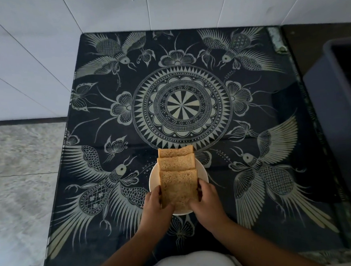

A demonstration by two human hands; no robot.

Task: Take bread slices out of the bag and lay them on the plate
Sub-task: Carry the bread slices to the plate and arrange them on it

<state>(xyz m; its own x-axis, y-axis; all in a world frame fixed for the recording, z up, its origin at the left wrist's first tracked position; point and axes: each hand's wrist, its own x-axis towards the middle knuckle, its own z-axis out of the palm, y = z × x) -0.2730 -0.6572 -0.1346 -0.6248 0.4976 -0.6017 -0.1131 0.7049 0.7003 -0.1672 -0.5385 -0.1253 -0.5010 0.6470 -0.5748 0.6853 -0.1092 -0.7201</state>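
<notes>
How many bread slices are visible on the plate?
3, overlapping in a row on the white plate: the far slice overhangs the rim, the middle slice lies behind the near slice, which both hands hold. More could be hidden underneath.

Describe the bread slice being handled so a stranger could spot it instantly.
On the dark patterned table, find the white plate near its front edge. Three brown slices overlap there in a row. It is the nearest slice, lying on top, gripped by the left hand and right hand.
</notes>
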